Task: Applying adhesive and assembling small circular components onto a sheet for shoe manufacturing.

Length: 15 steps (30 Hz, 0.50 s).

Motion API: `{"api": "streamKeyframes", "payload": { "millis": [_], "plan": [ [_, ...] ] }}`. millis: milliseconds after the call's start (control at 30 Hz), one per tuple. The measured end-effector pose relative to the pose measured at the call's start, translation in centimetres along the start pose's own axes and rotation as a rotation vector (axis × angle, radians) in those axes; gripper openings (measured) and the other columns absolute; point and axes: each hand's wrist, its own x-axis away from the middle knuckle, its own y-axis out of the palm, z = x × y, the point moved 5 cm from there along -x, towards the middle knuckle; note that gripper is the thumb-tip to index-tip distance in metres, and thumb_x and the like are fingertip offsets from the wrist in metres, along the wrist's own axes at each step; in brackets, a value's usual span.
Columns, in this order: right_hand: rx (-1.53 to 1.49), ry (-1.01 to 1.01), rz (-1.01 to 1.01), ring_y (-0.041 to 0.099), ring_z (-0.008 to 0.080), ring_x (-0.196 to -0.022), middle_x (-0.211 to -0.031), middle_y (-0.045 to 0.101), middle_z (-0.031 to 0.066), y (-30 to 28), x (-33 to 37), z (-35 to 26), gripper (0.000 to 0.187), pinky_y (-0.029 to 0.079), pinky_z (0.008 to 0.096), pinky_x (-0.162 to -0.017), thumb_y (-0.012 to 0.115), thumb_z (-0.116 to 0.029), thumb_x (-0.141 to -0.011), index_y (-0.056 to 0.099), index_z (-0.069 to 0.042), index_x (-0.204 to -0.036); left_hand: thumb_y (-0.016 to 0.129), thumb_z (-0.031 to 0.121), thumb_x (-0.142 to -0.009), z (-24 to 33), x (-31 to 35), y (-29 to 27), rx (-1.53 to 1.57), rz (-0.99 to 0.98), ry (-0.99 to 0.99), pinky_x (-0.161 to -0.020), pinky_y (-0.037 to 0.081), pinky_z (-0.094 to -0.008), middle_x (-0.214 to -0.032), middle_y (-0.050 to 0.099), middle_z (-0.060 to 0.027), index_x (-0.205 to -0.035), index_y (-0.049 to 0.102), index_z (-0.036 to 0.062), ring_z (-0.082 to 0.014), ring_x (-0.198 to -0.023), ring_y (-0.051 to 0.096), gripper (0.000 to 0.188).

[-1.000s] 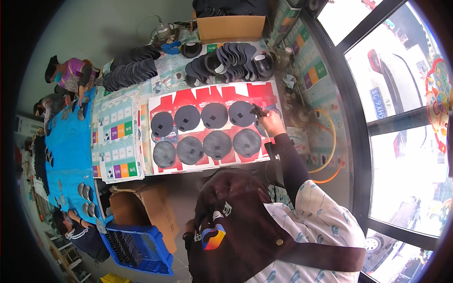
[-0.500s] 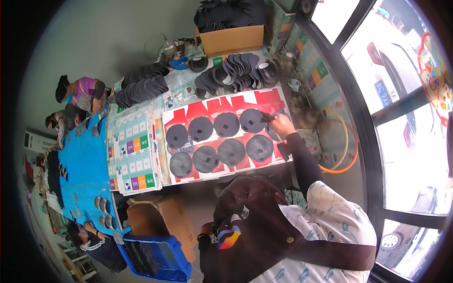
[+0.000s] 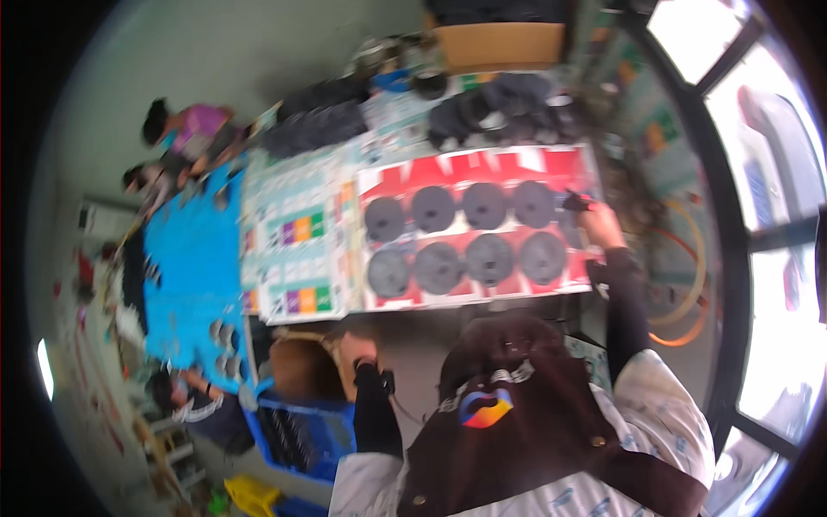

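Note:
Two rows of round dark grey discs (image 3: 484,205) lie on a red and white printed sheet (image 3: 448,297) in front of me. Small darker patches show on several of them. My right hand (image 3: 600,226) is at the sheet's right end, just past the upper row. Its fingers are closed on a small dark object (image 3: 575,202), too blurred to name. Below the table's front edge, my left hand (image 3: 358,347) is beside an open cardboard box (image 3: 301,366). Motion smears its fingers, and I cannot tell whether they hold anything.
Stacks of dark curved pieces (image 3: 314,125) and more dark pieces (image 3: 500,112) line the table's back. A cardboard carton (image 3: 500,47) stands behind them. Printed sheets (image 3: 297,241) lie left, beside a blue-covered table (image 3: 194,276) with people working. A blue crate (image 3: 327,439) sits lower left.
My view has shifted, so the table sits further right and is blurred. My right hand has moved off the last upper disc to the sheet's right end. My left hand has come forward and left.

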Motion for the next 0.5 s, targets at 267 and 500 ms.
{"api": "streamKeyframes", "payload": {
  "millis": [267, 500],
  "plan": [
    [0.02, 0.112, 0.05, 0.062, 0.02, -0.074, -0.087, 0.071, 0.0166, 2.2, -1.5, 0.9, 0.027, 0.053, 0.0399, -0.075, 0.067, -0.021, -0.085, 0.07, -0.003, -0.105, 0.066, 0.02, -0.082, -2.6, -12.6, 1.3, -0.121, -0.087, 0.279, -0.081, 0.053, -0.0483, -0.095, 0.069, -0.0198, -0.11, 0.068, 0.0037, -0.0384, -0.085, 0.068, 0.032],
    [-0.128, 0.156, -0.238, 0.064, 0.046, -0.089, -0.093, 0.066, 0.0251, 2.6, -1.5, -6.8, 0.028, 0.05, 0.0469, -0.076, 0.065, -0.017, -0.079, 0.066, -0.004, -0.104, 0.055, 0.007, -0.082, -6.7, -14.4, 4.6, 0.088, -0.398, -0.08, -0.122, 0.026, -0.049, -0.153, 0.027, -0.0389, -0.147, 0.034, -0.0062, -0.0517, -0.145, 0.025, 0.069]
  ]
}}
